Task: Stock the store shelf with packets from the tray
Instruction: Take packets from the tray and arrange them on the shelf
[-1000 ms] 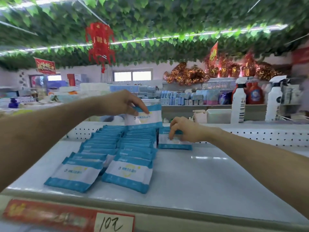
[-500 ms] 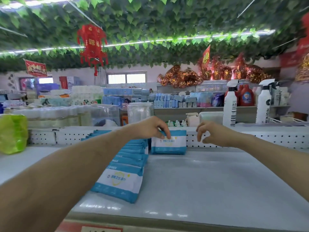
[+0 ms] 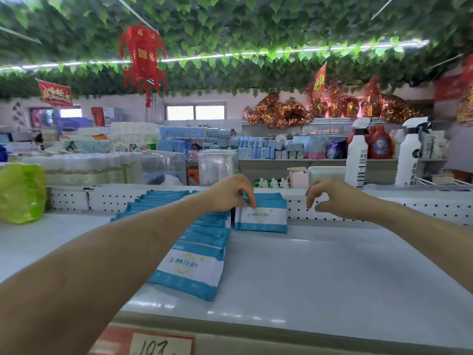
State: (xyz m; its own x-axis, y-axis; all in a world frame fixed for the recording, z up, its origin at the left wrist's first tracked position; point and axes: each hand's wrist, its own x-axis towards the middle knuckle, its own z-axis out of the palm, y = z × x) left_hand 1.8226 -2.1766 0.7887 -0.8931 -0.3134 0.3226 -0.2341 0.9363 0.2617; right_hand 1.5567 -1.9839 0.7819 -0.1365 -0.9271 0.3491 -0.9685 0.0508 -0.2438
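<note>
Main worry here: the upright packet (image 3: 261,217) in the middle of the frame is soft and thin and only stands at the back of the shelf (image 3: 332,265). The left hand (image 3: 230,193) has its grip pinched on the top edge, so once that lets go the packet can flop forward onto its face. The left forearm (image 3: 115,252) also crosses right over the overlapped packets (image 3: 202,234) lower left of it, so a careless pull back could drag those out of line. The right hand (image 3: 330,198) hovers just right of the packet with an empty grip and fingers loosely curled, so it isn't steadying anything. Counts: two hands, what looks like two upright packets one behind the other (hard to be sure), and two overlapped rows where the arm hides too many for an exact number. Also two white spray bottles (image 3: 357,155) at right and one green bag (image 3: 21,193) far left. No tray in view.
</note>
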